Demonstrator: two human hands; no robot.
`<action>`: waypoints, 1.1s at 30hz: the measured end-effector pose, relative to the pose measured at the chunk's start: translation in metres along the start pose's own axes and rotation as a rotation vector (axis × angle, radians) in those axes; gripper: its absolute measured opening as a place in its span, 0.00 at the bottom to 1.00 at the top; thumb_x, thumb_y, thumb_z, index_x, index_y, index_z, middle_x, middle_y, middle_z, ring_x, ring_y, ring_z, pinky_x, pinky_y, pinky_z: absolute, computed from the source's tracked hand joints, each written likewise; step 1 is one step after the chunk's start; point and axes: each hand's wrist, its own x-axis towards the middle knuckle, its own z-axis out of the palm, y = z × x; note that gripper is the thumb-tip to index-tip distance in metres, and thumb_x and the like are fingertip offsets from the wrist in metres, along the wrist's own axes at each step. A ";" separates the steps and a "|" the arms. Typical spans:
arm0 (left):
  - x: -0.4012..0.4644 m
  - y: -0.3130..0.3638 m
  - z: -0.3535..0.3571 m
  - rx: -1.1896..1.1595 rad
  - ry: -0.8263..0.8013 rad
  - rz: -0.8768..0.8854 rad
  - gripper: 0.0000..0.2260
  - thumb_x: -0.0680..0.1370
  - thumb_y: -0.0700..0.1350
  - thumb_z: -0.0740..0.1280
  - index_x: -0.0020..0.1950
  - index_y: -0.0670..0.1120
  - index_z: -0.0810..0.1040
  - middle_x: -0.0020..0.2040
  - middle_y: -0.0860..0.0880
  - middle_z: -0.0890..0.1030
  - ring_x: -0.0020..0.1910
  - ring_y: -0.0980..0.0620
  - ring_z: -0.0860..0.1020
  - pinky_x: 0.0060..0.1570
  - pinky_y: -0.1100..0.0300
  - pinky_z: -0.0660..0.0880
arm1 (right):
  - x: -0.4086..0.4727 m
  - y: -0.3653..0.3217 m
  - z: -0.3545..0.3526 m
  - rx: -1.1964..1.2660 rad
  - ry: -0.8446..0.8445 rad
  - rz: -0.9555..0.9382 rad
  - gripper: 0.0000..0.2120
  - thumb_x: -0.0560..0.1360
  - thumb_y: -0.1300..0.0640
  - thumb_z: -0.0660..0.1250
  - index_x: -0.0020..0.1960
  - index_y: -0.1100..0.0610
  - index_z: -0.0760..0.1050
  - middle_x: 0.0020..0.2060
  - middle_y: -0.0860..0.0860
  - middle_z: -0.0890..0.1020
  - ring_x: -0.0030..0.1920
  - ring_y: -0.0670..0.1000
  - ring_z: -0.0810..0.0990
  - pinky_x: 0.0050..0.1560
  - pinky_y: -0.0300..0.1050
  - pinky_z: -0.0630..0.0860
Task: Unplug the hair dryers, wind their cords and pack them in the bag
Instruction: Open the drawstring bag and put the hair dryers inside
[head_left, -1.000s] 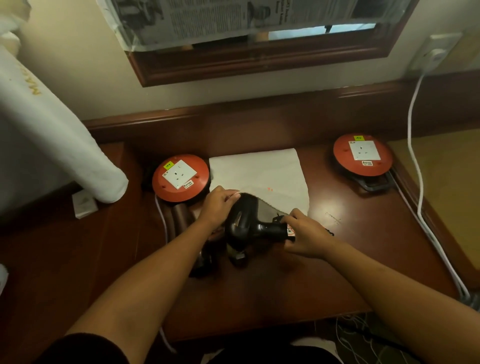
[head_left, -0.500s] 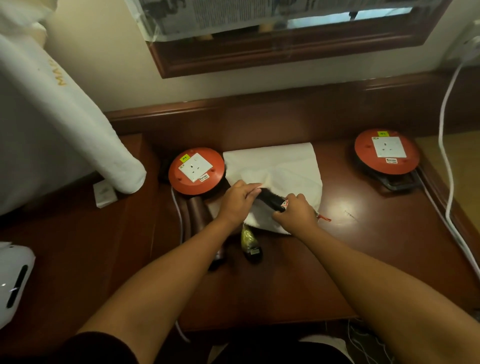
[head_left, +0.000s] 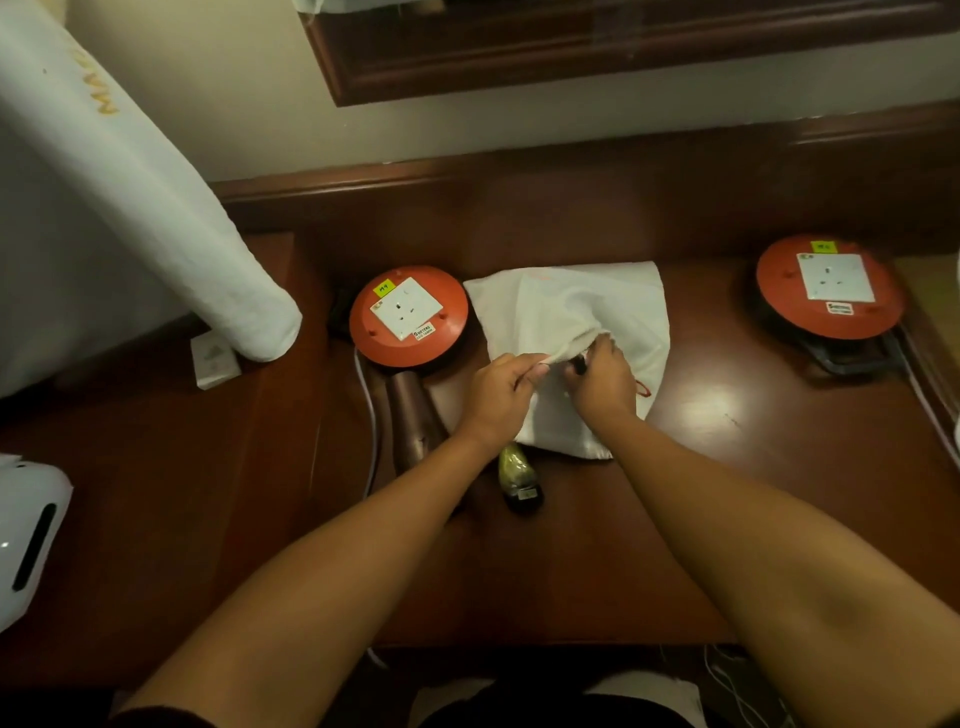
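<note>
Carefully, my left hand (head_left: 501, 387) pinches the bag (head_left: 587, 312) mouth wide while my right hand (head_left: 602, 382), gripping the dryer (head_left: 578, 365), should push straight in.

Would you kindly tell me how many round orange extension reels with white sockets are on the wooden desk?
2. One round orange extension reel sits left of the white cloth bag; the other orange reel sits near the desk's far right edge. None seems hidden.
</note>
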 end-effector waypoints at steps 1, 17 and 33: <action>0.000 -0.002 0.000 -0.013 0.012 -0.004 0.14 0.78 0.47 0.64 0.58 0.42 0.82 0.51 0.43 0.83 0.50 0.47 0.80 0.52 0.57 0.75 | 0.003 0.002 0.001 -0.005 0.014 0.002 0.18 0.74 0.58 0.68 0.59 0.65 0.68 0.56 0.62 0.76 0.57 0.63 0.75 0.57 0.56 0.72; 0.010 -0.027 0.004 0.093 -0.061 -0.145 0.13 0.78 0.42 0.67 0.61 0.43 0.80 0.56 0.45 0.83 0.56 0.47 0.79 0.52 0.63 0.71 | 0.017 0.018 0.024 -0.076 -0.041 -0.014 0.24 0.75 0.56 0.63 0.69 0.57 0.62 0.63 0.56 0.72 0.63 0.60 0.72 0.60 0.59 0.73; 0.017 -0.028 -0.004 0.012 0.088 -0.011 0.14 0.77 0.36 0.66 0.62 0.42 0.80 0.56 0.46 0.83 0.55 0.50 0.80 0.55 0.57 0.76 | 0.028 0.027 0.027 -0.042 0.026 0.083 0.16 0.79 0.54 0.61 0.64 0.60 0.70 0.54 0.59 0.79 0.57 0.61 0.76 0.55 0.52 0.73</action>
